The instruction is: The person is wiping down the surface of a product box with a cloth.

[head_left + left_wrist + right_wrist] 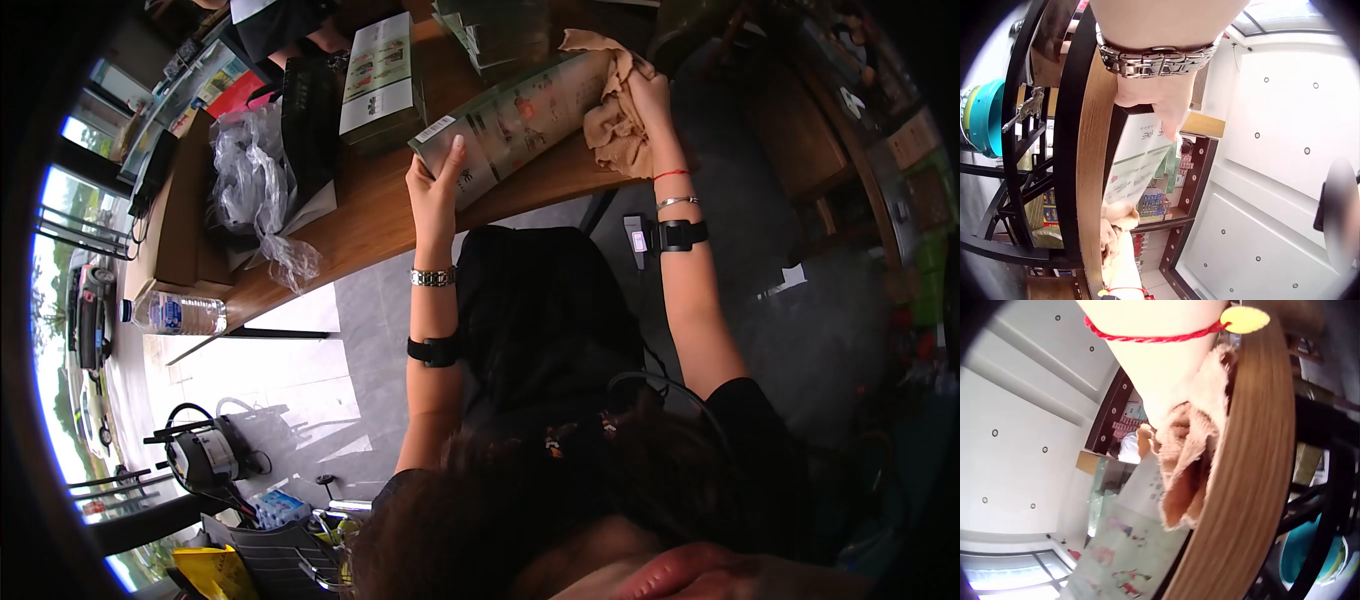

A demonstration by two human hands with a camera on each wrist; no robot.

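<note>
A long pale-green printed box [530, 112] lies at a slant near the front edge of the wooden table [375, 215]. My left hand [436, 195] grips its left end, the thumb lying over the top face beside a white barcode label. At the opposite end my right hand [655, 105] holds a crumpled brown cloth [618, 110] against the box. In the right wrist view the cloth [1188, 447] bunches beneath the hand and hides most of the fingers. The left wrist view shows the box's printed face [1138, 150] stretching away from the left hand.
A second printed box [378, 85] stands farther back, with several green packages [490, 35] to its right. Crumpled clear plastic [250, 165], a cardboard box [185, 215] and a water bottle [178, 313] are at the left. Another person [290, 35] is across the table.
</note>
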